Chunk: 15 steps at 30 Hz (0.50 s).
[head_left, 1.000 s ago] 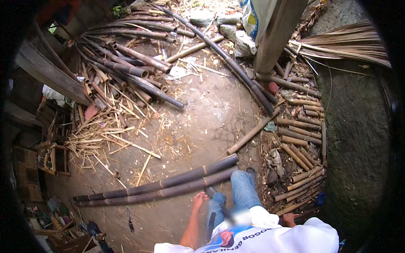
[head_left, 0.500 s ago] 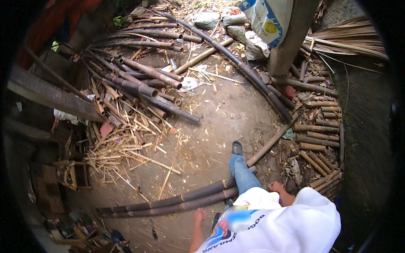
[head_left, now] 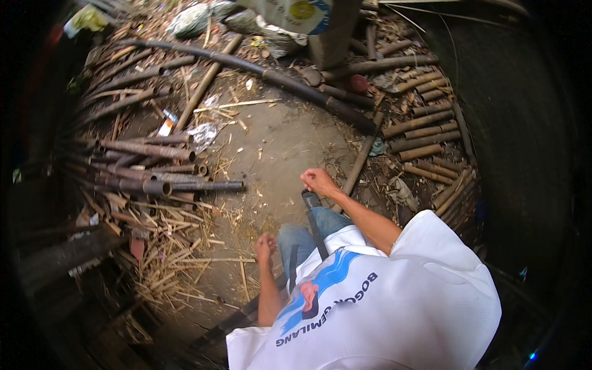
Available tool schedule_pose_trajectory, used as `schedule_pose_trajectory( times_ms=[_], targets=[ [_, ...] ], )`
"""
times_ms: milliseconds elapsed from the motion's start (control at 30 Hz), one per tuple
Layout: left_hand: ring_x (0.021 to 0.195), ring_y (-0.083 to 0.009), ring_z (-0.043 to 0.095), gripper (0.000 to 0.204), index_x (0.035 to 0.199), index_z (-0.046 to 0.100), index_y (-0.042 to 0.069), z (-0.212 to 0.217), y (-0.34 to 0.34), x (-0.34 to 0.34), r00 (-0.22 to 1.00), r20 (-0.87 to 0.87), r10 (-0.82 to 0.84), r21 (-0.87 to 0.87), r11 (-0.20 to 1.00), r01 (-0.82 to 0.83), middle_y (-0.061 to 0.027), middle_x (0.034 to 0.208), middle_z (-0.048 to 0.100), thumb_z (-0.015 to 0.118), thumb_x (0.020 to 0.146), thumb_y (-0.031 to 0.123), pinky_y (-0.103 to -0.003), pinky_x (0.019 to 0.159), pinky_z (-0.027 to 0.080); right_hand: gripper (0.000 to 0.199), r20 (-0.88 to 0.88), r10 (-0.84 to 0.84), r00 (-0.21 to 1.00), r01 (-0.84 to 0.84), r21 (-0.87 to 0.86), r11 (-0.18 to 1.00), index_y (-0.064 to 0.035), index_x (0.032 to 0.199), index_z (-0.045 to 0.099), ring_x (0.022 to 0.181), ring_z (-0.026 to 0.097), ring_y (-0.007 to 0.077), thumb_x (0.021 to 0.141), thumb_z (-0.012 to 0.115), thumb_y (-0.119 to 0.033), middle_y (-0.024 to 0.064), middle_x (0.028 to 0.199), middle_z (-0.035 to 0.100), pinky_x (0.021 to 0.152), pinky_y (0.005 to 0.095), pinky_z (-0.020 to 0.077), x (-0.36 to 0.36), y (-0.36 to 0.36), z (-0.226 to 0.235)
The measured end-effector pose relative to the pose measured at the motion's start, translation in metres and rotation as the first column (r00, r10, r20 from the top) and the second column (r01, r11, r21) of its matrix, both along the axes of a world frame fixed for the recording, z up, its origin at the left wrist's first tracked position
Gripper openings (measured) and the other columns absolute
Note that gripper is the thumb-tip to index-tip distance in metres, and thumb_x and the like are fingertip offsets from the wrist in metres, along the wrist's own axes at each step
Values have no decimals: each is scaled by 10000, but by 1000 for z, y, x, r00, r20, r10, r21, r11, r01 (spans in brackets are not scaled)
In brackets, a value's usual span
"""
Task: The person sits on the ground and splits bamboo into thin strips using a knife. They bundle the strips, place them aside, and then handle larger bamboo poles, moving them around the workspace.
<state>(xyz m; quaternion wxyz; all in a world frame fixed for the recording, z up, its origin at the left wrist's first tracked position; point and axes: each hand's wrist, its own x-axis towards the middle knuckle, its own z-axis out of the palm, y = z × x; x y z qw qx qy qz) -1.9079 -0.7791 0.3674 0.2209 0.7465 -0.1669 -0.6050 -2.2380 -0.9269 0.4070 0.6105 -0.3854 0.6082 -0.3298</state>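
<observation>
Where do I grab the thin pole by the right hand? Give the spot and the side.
Probably its near end, beside the right hand, reaching down from above and wrapping across the shaft. The thin pole lies flat on bare dirt there; its far end runs into the thick dark pole.

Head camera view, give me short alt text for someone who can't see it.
Looking down at a person in a white shirt on bare dirt, left hand and right hand loosely closed and holding nothing. Dark bamboo poles lie piled at left, shorter cut bamboo at right.
</observation>
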Motion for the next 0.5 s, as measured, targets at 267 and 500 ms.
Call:
schedule_pose_trajectory(
  times_ms=[267, 500],
  targets=[
    [1060, -246, 650, 454, 1266, 570, 50, 3, -190, -63, 929, -36, -369, 1, 929, 369, -126, 1207, 651, 503, 982, 398, -366, 884, 498, 182, -357, -226, 906, 380, 454, 806, -46, 791, 633, 560, 599, 128, 882, 678, -196, 50, 666, 634, 479, 291, 478, -150, 154, -154],
    [1160, -396, 566, 631, 1363, 508, 50, -93, -221, -118, 421, 83, -903, 105, 428, 898, -239, 1309, 559, 563, 928, 504, -404, 972, 457, 205, -652, -183, 736, 584, 474, 659, -26, 865, 665, 665, 641, 198, 826, 724, -218, 102, 775, 692, 623, 368, 520, -245, 210, -183]
  ],
)
